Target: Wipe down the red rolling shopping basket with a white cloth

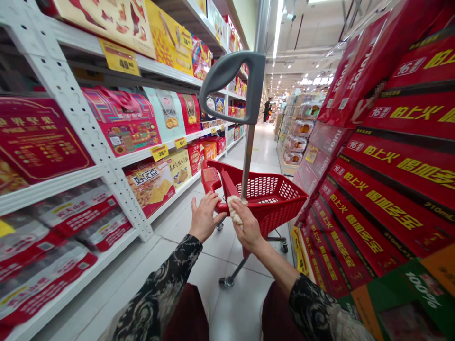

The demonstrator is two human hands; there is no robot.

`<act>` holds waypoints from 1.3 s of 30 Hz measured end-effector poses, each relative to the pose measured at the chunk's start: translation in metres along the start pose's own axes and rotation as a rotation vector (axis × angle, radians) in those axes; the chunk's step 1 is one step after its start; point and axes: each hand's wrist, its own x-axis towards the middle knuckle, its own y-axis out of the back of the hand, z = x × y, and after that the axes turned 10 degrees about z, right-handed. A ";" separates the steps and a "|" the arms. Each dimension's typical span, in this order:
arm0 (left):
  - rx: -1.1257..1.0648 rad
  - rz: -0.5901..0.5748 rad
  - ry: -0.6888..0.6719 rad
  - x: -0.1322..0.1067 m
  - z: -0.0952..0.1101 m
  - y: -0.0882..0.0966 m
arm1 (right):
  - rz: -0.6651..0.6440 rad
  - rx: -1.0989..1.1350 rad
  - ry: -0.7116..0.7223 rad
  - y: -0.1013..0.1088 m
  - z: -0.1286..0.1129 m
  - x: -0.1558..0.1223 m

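Observation:
A red wheeled shopping basket (280, 208) stands on the aisle floor in front of me, its grey pull handle (234, 80) raised on a metal pole (247, 161). My left hand (203, 217) rests on the basket's near rim, fingers curled over the red edge. My right hand (249, 226) is closed on a beige cloth (234, 210) pressed against the rim at the foot of the pole. The basket looks empty inside.
White shelves (106, 170) with boxed snacks and yellow price tags (159, 152) line the left. Stacked red drink cartons (384, 189) wall the right side. The tiled aisle floor (256, 142) runs ahead; a person stands far down it.

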 end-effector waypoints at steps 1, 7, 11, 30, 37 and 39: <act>0.001 0.007 0.008 -0.001 0.005 0.000 | 0.015 -0.003 0.000 -0.001 -0.002 0.002; -0.007 0.030 -0.006 -0.010 0.039 -0.001 | 0.075 0.017 -0.039 0.006 -0.002 0.015; 0.018 -0.022 -0.019 -0.007 0.031 -0.001 | 0.099 0.028 -0.089 0.023 0.011 0.012; 0.144 -0.121 -0.078 0.016 0.036 -0.014 | 0.032 -0.345 -0.089 0.059 0.010 0.015; 0.144 -0.120 -0.123 0.012 0.054 -0.017 | -0.061 -0.417 -0.036 0.037 -0.009 0.015; 0.135 -0.110 -0.112 0.015 0.051 -0.014 | -0.054 -0.431 -0.019 0.039 -0.007 0.014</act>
